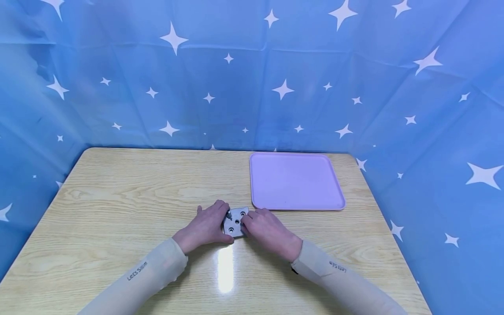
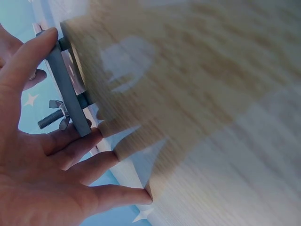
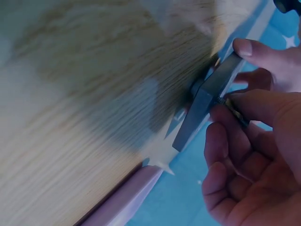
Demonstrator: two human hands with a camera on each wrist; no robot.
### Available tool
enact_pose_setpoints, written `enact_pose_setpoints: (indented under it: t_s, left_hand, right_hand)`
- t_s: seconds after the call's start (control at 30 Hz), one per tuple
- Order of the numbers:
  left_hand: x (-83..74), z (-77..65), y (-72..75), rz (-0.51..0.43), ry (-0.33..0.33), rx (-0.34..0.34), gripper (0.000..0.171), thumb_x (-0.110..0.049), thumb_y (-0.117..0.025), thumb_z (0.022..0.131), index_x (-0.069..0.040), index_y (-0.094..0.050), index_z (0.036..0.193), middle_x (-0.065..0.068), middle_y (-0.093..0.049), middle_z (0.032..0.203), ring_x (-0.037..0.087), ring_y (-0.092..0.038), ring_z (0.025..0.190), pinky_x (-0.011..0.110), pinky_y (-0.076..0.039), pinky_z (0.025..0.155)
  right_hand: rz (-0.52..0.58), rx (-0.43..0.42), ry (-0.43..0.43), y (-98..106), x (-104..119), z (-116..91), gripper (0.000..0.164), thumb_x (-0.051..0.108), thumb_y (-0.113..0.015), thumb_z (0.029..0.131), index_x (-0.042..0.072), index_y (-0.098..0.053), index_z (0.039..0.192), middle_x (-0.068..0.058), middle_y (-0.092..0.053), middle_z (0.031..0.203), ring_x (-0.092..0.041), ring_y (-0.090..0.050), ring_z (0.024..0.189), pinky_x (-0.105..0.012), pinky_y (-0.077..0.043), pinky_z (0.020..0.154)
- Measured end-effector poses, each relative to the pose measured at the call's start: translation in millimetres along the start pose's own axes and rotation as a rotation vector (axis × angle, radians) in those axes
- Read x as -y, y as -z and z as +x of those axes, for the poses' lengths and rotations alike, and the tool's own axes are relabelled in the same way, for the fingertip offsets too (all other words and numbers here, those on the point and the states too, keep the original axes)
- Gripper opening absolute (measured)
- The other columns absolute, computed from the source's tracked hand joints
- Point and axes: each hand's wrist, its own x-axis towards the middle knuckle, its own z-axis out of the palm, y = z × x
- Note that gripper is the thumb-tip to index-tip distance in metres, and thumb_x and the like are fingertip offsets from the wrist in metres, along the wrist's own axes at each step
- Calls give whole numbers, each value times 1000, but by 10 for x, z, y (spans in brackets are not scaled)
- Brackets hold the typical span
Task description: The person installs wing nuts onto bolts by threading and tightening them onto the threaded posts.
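Note:
A grey metal plate point(image 1: 238, 215) with several round holes lies near the middle of the wooden table, between both hands. My left hand point(image 1: 206, 223) holds its edges, thumb on the near side and fingers on the far side. On the plate's left part, a wing nut point(image 2: 64, 123) sits on a threaded bolt point(image 2: 49, 119). Dark round pieces point(image 2: 84, 99) show under the plate. Over the right part, my right hand point(image 1: 271, 232) pinches a small metal piece point(image 3: 238, 115), apparently another wing nut, against the plate. Fingers partly hide that piece.
A flat purple tray point(image 1: 297, 181) rests at the table's back right, just beyond the right hand. The wooden table point(image 1: 138, 188) ends at a blue curtain point(image 1: 236, 78) with white stars, at the back and both sides.

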Motion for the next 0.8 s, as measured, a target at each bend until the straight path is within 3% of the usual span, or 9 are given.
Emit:
enact_pose_setpoints:
  t_s: [0.2, 0.33, 0.43, 0.53, 0.67, 0.8]
  left_hand:
    - [0, -10, 5, 0, -3, -7, 72, -40, -95, 68, -7, -57, 120, 4, -55, 109, 19, -53, 86, 76, -42, 91]
    - [3, -17, 7, 6, -19, -8, 70, -40, -95, 68, -8, -57, 118, 4, -55, 109, 19, -54, 87, 76, -43, 89]
    - [1, -19, 11, 9, -23, -5, 71, -40, -95, 68, -8, -57, 118, 4, -55, 110, 19, -56, 88, 76, -42, 90]
    - [-3, -11, 13, 8, -17, -2, 72, -40, -95, 68, -8, -57, 119, 4, -55, 111, 20, -56, 89, 78, -41, 91]
    - [-9, -4, 14, 6, -7, 5, 71, -40, -96, 68, -9, -57, 118, 3, -55, 109, 19, -56, 88, 77, -41, 92]
    - [-16, -7, 16, 3, -1, 7, 71, -40, -96, 68, -9, -57, 118, 3, -55, 109, 19, -56, 87, 78, -40, 92]
  right_hand:
    - [8, -14, -47, -6, 21, -4, 14, 22, -74, 96, 12, -69, 87, 2, -66, 77, -14, -57, 67, -28, -45, 59]
    - [9, 22, -51, 66, -16, -31, 25, 36, -73, 97, 13, -70, 106, 2, -69, 91, -16, -61, 78, -32, -46, 65]
    - [2, 51, 33, 146, -82, -48, 33, 35, -74, 96, 17, -68, 123, 3, -69, 115, -17, -63, 100, -37, -50, 78]
    - [-51, 74, 171, 182, -157, -57, 34, 23, -75, 96, 22, -68, 129, 8, -64, 134, -16, -59, 118, -38, -50, 87]
    - [-145, 74, 283, 190, -206, -72, 28, 19, -74, 95, 24, -72, 123, 11, -65, 133, -14, -59, 119, -35, -49, 87]
    - [-168, 65, 281, 166, -198, -61, 21, 17, -76, 92, 25, -74, 112, 11, -70, 119, -12, -61, 109, -32, -48, 85]
